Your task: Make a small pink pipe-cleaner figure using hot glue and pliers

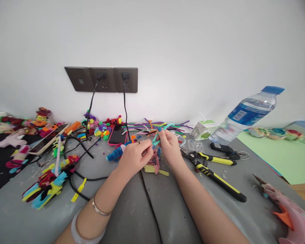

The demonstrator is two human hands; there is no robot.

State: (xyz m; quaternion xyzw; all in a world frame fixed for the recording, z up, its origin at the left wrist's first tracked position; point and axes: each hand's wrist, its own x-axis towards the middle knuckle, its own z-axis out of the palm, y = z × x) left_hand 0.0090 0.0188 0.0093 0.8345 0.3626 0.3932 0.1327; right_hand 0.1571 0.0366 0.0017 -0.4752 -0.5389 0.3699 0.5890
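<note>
My left hand [134, 154] and my right hand [169, 145] meet over the middle of the grey table [132, 210]. Both pinch a teal pipe cleaner [159, 133] that loops up between the fingertips. Under the hands lies a small pink and yellow pipe cleaner piece [155, 166]. A blue fuzzy roll [115, 154] sits just left of my left hand. My left wrist wears two bracelets.
Yellow-handled pliers [216, 174] lie right of my right hand, with a water bottle [246, 115], a small carton [202, 129] and keys behind. A pink glue gun [289, 210] is at the lower right. Loose pipe cleaners [152, 126], a phone [117, 135], cables and finished pieces [47, 184] crowd the left.
</note>
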